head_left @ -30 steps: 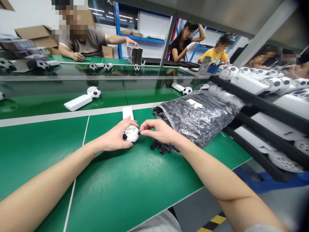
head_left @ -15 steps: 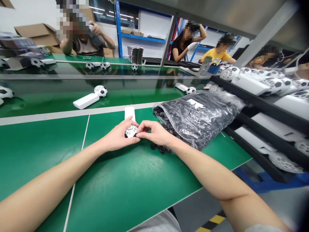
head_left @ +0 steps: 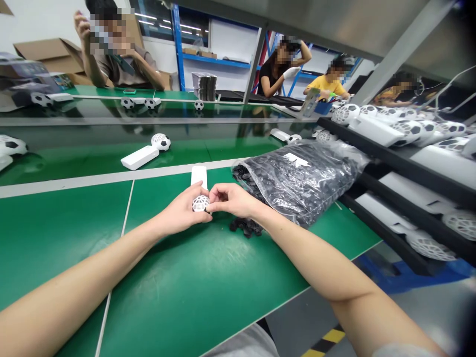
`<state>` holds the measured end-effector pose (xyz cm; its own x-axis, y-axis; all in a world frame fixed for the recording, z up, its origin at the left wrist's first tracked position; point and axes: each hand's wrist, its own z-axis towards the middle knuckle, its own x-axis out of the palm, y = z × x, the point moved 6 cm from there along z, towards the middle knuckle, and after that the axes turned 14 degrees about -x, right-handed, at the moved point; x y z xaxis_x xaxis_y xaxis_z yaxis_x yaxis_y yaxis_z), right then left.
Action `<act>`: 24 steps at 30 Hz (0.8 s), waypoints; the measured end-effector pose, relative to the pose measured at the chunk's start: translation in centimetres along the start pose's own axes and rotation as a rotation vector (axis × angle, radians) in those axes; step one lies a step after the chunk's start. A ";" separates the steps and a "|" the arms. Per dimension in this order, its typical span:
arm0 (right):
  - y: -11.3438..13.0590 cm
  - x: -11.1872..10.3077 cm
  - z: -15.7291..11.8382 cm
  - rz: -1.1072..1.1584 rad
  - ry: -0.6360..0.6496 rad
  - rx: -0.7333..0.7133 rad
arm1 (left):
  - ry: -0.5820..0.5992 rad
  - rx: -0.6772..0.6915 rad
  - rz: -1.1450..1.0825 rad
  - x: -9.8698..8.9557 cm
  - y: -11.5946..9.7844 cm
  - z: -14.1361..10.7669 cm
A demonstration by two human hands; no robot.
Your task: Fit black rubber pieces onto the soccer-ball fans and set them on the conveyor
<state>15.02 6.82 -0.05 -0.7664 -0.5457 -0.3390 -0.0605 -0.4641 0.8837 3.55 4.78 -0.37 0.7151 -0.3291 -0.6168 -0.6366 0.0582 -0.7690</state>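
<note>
My left hand [head_left: 185, 210] is closed around the ball-shaped head of a white handheld device with a football-patterned grille [head_left: 201, 202]. The device's flat white handle [head_left: 199, 177] points away from me, resting on the green worktop. At the ball's right side, my right hand [head_left: 231, 202] has thumb and forefinger pinched together against it. Whatever lies between those fingertips is too small and covered to make out. Just beyond my right wrist, small loose black pieces [head_left: 246, 226] lie on the worktop beside a clear plastic bag [head_left: 301, 178] full of similar pieces.
Behind a pale rail, a green conveyor belt [head_left: 85, 161] carries a football-headed device [head_left: 139, 156] and others. A black rack [head_left: 394, 163] at right holds several more. Co-workers [head_left: 122, 64] sit across the line. A slanted metal post [head_left: 405, 54] stands at upper right.
The device on the belt has moved right. At the ball's right side, the black bit seen by my right fingertips is now mostly covered. A co-worker across has raised a hand.
</note>
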 end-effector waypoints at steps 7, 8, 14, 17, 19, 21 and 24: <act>-0.7 -7.3 -1.6 -1.274 -0.085 0.376 | 0.131 0.044 0.053 0.6 -0.4 -0.7; -0.9 -8.0 -2.0 -1.340 -0.073 0.426 | 0.129 0.045 0.057 0.6 -0.4 -0.8; -1.5 -8.3 -2.2 -1.387 -0.008 0.475 | 0.116 0.098 0.047 0.7 -0.5 -1.1; -1.6 -8.2 -2.2 -1.376 -0.002 0.469 | 0.047 0.107 0.043 0.7 -0.6 -1.2; -1.5 -8.2 -2.3 -1.361 -0.012 0.451 | -0.026 0.045 0.051 0.3 -0.3 -1.0; -1.3 -8.1 -2.3 -1.336 -0.019 0.407 | -0.056 -0.036 0.052 0.0 0.2 -0.8; -1.1 -7.2 -1.9 -1.270 0.007 0.298 | -0.002 -0.080 0.052 -0.5 0.4 -0.6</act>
<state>21.82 9.88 0.80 -0.0662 0.1525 -0.9861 -0.8748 -0.4842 -0.0162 2.78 4.36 -0.30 0.6808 -0.3255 -0.6561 -0.6939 0.0001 -0.7200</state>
